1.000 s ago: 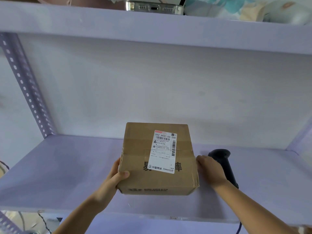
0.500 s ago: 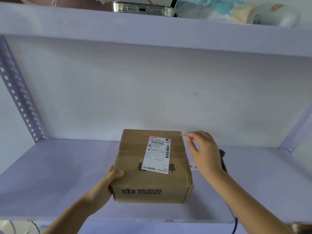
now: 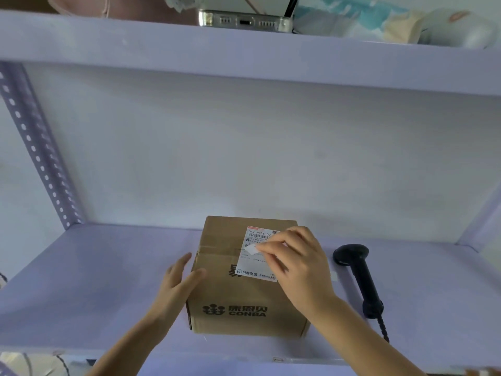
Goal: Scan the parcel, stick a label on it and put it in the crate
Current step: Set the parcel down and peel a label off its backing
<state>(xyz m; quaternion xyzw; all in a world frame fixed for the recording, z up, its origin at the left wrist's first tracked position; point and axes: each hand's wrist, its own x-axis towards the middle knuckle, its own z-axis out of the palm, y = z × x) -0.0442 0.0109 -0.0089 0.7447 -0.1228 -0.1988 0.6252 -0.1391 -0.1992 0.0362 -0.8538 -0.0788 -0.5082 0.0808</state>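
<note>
A brown cardboard parcel (image 3: 233, 297) printed CONBA stands on the lilac shelf (image 3: 89, 280), with a white shipping slip (image 3: 256, 263) on its top face. My right hand (image 3: 298, 264) hovers over that top and pinches a small white label (image 3: 251, 249) between thumb and forefinger, just above the slip. My left hand (image 3: 177, 283) rests against the parcel's left side, fingers spread, thumb on the top edge. A black handheld scanner (image 3: 357, 275) lies on the shelf to the right of the parcel, its coiled cord trailing toward me.
The upper shelf (image 3: 244, 50) overhangs close above, carrying a phone-like device (image 3: 245, 21), cloth items and a pale rounded object (image 3: 458, 27). A perforated upright (image 3: 38, 147) stands at the left. The wall is right behind the parcel.
My right hand moved from beside the parcel's right edge to over its top, now holding a small label. The parcel was set down flat. My left hand loosened from gripping to resting on its side.
</note>
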